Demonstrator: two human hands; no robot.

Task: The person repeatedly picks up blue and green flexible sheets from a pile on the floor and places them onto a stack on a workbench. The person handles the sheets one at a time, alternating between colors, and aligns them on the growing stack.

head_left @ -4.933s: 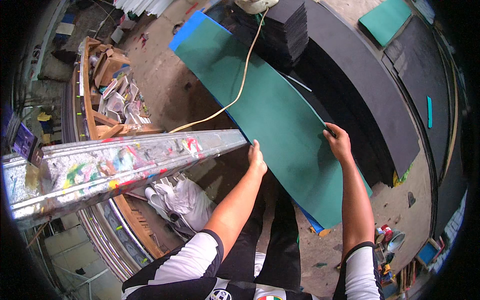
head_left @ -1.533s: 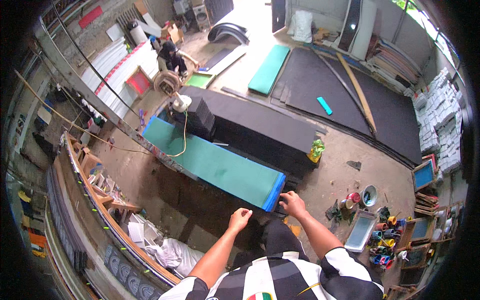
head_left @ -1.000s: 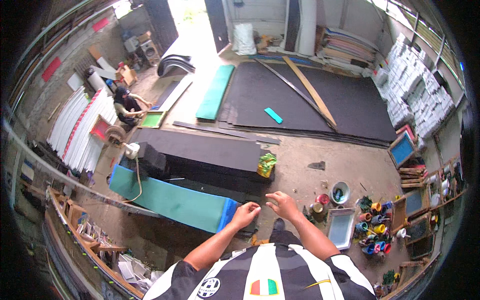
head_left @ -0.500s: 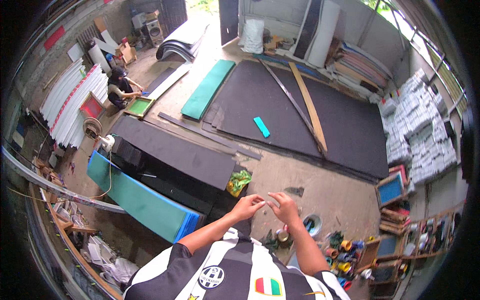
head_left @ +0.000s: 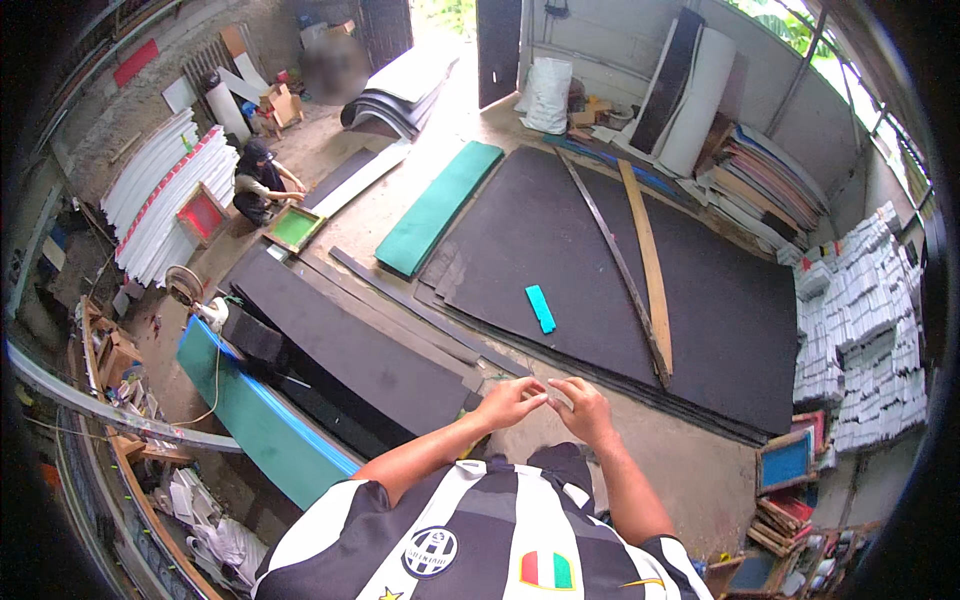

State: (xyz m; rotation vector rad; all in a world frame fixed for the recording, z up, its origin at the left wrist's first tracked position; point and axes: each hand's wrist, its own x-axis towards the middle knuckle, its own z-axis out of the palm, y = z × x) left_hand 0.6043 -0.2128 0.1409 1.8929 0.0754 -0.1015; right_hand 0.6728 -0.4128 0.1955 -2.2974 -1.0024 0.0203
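Note:
My left hand [head_left: 508, 403] and my right hand [head_left: 587, 410] are raised in front of my chest, their fingertips almost meeting. Both have loosely bent fingers, with thumbs apart from the forefingers, and I see nothing held in either. Beyond them, large black sheets [head_left: 500, 250] lie stacked on the floor. A small turquoise strip [head_left: 540, 309] rests on top, near the closest edge. Across the same stack lie a wooden plank [head_left: 648, 265] and a thin dark bar [head_left: 612, 262]. Left of my left hand is a long black slab stack [head_left: 350, 340].
A green panel [head_left: 438, 208] lies on the floor ahead. At far left a person [head_left: 260, 185] crouches by a green framed screen [head_left: 295, 228]. Blue-green sheets [head_left: 250, 410] and a fan [head_left: 184, 285] stand left. White bundles [head_left: 860, 340] and framed screens [head_left: 785, 463] line the right.
My view has shifted, bringing me closer to the black sheets. The yellow-green bag and the bucket beside me have left sight. My hands remain raised with fingertips close together.

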